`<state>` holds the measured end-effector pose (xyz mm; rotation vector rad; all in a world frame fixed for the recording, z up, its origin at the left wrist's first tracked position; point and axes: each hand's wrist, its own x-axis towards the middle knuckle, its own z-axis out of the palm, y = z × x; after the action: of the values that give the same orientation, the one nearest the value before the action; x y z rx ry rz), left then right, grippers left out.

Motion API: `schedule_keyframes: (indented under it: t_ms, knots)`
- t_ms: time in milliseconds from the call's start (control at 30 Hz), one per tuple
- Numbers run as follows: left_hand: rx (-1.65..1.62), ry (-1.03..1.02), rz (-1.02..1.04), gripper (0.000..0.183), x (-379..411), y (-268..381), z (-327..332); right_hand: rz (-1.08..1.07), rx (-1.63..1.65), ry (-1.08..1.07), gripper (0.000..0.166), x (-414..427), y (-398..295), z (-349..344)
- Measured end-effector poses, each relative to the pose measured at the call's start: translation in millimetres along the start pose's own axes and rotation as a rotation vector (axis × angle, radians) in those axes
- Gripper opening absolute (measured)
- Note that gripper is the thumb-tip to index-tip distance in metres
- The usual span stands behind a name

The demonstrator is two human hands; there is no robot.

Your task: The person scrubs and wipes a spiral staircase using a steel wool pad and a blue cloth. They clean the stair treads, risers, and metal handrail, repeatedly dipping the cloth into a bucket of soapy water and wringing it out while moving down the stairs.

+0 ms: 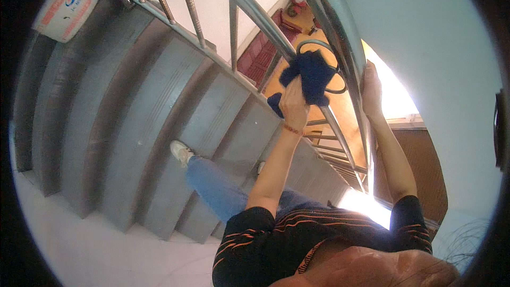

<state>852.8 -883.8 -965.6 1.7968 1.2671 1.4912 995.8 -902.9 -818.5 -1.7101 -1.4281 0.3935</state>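
A dark blue cloth (312,73) is bunched in my left hand (295,99). It lies over the lower metal rail (267,28) of the stair railing, beside a metal ring (316,43). Part of that rail is hidden under the cloth. To the right, my right hand (371,91) holds the thick upper handrail (336,28) from its wall side; the rail hides some of the fingers. A beaded bracelet (294,129) circles my left wrist.
Grey stair steps (159,87) spread across the left, with my shoe (181,153) on one. A white bucket (69,6) with red print stands on the stairs at the upper left. Metal balusters (191,8) line the stair edge. Beyond the railing appears a lower yellowish floor (342,123).
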Motion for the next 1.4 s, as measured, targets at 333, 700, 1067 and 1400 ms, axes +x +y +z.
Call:
schedule_keyframes:
  t_ms: [333,700,1067,1400]
  knots:
    - [0.544,-0.005,0.117,0.019,115.9,25.2,-42.4,0.048,-0.037,0.023,0.048,-7.1,-10.3,3.3]
    - [-0.739,0.183,-0.593,0.032,-17.6,-25.0,-1.0,0.233,-0.058,0.0,0.045,2.0,11.6,-12.9]
    - [-0.456,-0.045,-0.139,0.044,46.0,-152.4,17.7,0.24,0.279,0.132,0.045,-28.6,54.3,-59.6]
    - [0.265,-0.311,-0.207,0.013,-11.4,-254.6,25.5,0.381,0.242,0.46,0.066,-33.5,8.4,-37.1]
